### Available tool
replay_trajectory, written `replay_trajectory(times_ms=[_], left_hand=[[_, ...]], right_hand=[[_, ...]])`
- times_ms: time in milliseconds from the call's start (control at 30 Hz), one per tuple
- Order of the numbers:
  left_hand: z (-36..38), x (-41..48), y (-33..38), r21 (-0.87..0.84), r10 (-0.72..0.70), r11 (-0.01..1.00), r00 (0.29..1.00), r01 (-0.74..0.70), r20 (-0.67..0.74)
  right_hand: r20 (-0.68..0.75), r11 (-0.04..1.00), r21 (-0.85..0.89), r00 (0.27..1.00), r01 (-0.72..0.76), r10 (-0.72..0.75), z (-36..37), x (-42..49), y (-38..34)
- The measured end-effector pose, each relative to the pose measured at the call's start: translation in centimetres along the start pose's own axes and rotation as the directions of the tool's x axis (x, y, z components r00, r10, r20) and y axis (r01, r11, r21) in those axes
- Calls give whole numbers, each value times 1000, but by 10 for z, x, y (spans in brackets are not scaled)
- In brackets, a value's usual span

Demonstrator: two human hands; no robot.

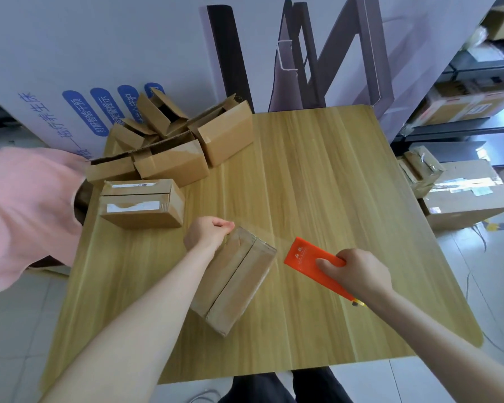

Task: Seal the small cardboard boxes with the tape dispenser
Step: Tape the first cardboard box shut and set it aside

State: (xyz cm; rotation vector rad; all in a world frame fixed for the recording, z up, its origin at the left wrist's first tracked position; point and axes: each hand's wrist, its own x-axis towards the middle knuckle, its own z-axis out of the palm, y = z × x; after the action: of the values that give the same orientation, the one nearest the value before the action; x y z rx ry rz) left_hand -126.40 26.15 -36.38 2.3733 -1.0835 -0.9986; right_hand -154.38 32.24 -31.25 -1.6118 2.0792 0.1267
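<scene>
At table (332, 170) centre, box (236, 280) flaps closed — left hand (208, 232) seemingly pinches its end — right hand (358, 271) grips dispenser (309, 257).

— What is the surface?
— A pale wood-grain worktop (317, 184) on a light tiled floor (12, 315).
— And around it?
— Behind, a big white carton with blue printed labels (70, 68). At the right, dark metal shelving (463, 129) holding cartons, and a large taped brown carton (466, 199) on the floor. At the left, pink cloth (26, 205).

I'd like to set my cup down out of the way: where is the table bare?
Bare wood: the table's far right, beyond the orange tape dispenser, and the near edge below the nearest box. The far-left corner is crowded with boxes.
</scene>
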Motion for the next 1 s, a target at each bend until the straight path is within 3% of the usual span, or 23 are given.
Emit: replay_trajectory(times_ms=[300, 467, 567, 700, 833, 1000], left_hand=[[20, -2, -14, -245, 15, 969, 1000, -11, 15], [20, -2, -20, -162, -51, 985, 999, 50, 1], [18, -14, -24, -142, 124, 979, 982, -144, -139], [28, -29, -28, 36, 292, 955, 956, -293, 26], [31, -30, -26, 128, 240, 961, 970, -244, 39], [37, -40, -22, 72, 151, 986, 989, -149, -14]], right_hand=[[-36, 997, -72, 999, 8, -11, 24, 10, -16], [-51, 997, -81, 999, 8, -12, 23, 15, -20], [-34, 998, -66, 999, 11, -14, 22, 16, -22], [-49, 991, -128, 997, 46, -53, 18, 19, -30], [-28, 976, -205, 997, 67, -74, 9, 23, -39], [-42, 948, -300, 991, 108, -127, -6, 28, -56]])
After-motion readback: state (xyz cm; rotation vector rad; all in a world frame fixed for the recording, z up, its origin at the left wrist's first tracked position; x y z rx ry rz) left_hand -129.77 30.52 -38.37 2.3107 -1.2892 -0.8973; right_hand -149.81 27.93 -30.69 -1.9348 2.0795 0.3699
